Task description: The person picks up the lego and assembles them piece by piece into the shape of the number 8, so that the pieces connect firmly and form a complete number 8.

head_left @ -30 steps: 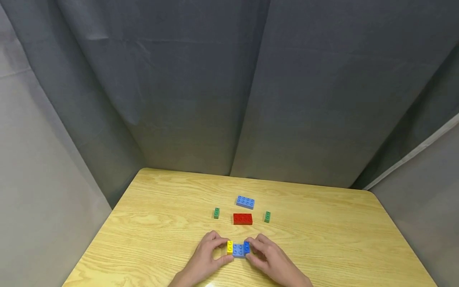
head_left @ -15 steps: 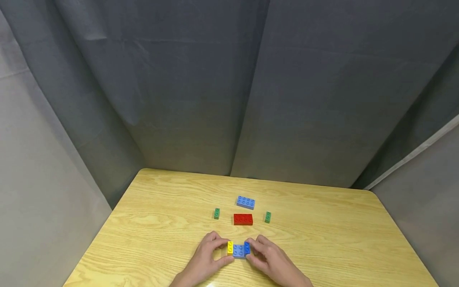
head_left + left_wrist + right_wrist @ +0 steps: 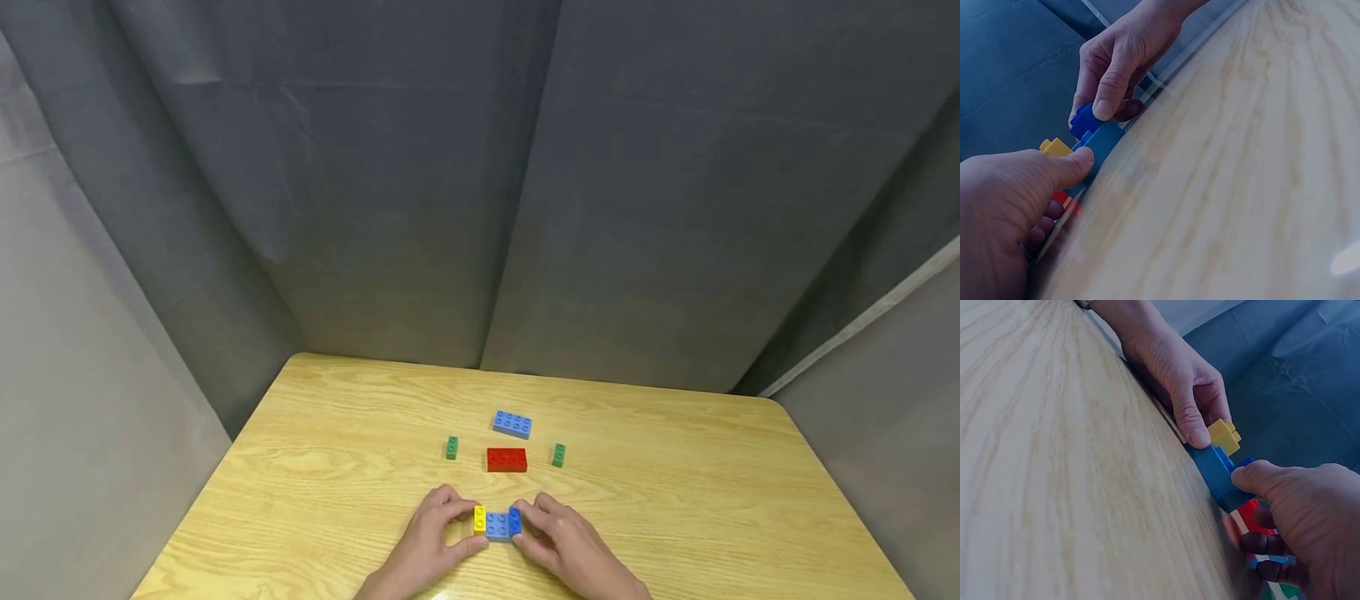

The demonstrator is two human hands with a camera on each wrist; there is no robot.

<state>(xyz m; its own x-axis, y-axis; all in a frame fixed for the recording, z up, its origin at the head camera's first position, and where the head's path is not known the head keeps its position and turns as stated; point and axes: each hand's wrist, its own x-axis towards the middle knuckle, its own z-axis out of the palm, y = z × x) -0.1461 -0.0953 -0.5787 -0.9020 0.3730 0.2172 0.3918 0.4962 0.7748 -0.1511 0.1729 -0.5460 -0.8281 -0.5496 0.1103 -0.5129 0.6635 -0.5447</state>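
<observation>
L hand (image 3: 431, 533) grip pinching yel. brick (image 3: 479, 520), R hand (image 3: 567, 540) grip pinching dk-blue brick (image 3: 515, 521), both atop lt-blue brick (image 3: 497, 527) on desk (image 3: 712, 483); can't tell if fully seated. Red brick (image 3: 507, 460) beyond, betw. that & far blue brick (image 3: 512, 424); L green brick (image 3: 452, 447) & R green brick (image 3: 558, 455) flank red.

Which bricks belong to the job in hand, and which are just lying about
In use, held by left hand and right hand:
near light blue brick
yellow brick on its left end
dark blue brick on its right end

Seemingly lying about:
red brick
far light blue brick
left green brick
right green brick
</observation>
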